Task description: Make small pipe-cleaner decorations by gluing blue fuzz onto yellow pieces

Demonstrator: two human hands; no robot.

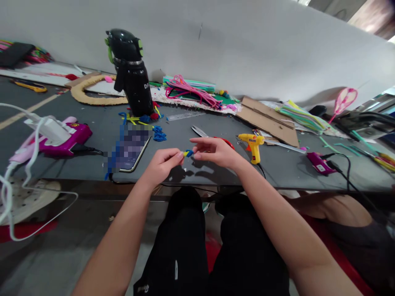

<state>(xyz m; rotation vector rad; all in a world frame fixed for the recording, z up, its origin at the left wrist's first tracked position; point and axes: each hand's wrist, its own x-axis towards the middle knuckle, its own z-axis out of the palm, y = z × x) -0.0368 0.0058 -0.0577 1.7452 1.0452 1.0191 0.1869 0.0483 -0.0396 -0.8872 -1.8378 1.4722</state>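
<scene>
Between my hands, above the table's front edge, is a small blue and yellow pipe cleaner piece (188, 153). My left hand (165, 163) pinches its yellow end between thumb and fingertips. My right hand (216, 152) is at the blue end, its thumb by the piece and its index finger stretched out; whether it grips is hard to tell. Scissors (200, 131) with red handles lie behind my right hand, which partly covers them. Blue twisted pipe cleaner pieces (159, 134) lie behind my left hand, next to a phone (137, 148).
A yellow glue gun (252, 146) stands to the right, its cord running off the front edge. Purple power strips (66, 137) with cables sit at left and right. A black bottle (135, 82) stands at the back, near bundled pipe cleaners (191, 92) and cardboard (268, 121). Another person's arm (339, 209) is at right.
</scene>
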